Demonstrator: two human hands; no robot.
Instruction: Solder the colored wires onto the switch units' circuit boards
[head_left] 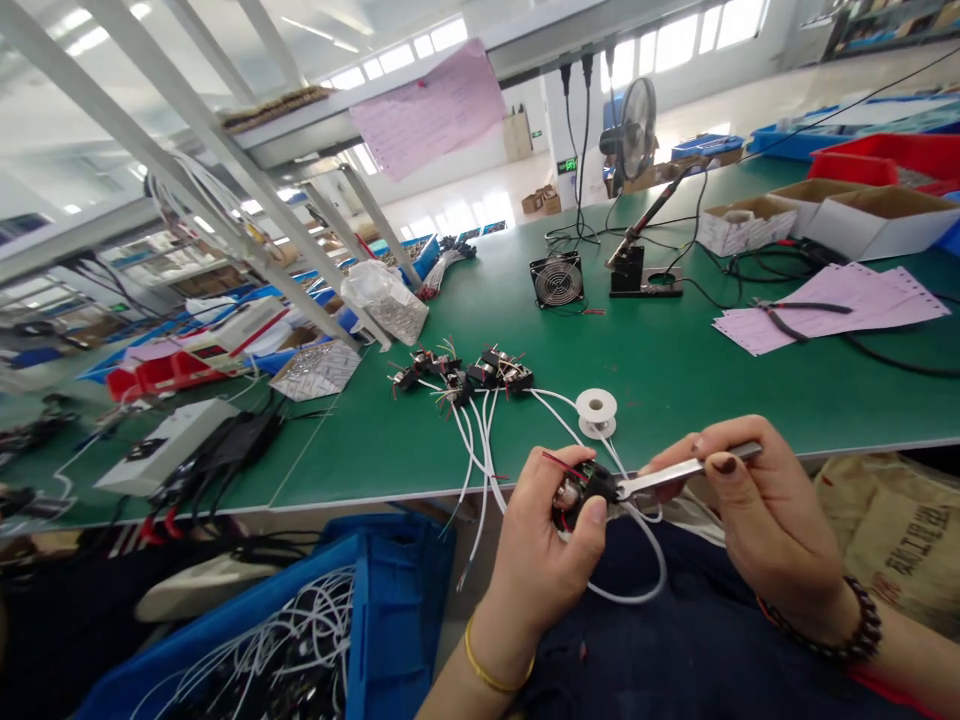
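My left hand (551, 540) is closed around a small black electrical part (583, 492) with a round metal piece and short red and black wires. A white cable (658, 560) loops down from this part. My right hand (772, 520) grips a flat silver wrench (690, 470), whose notched tip meets the right side of the black part. Just beyond my hands stands a white spool (597, 412). Several similar black parts (457, 380) with white cables lie in a cluster on the green bench (660, 370).
A soldering iron (652, 215) rests in its stand behind a small fan (557, 280). Pliers (787, 315) lie on pink papers (832, 300) at the right. Below the bench edge, a blue crate (401, 590) holds cabled parts. Metal posts (225, 150) rise at the left.
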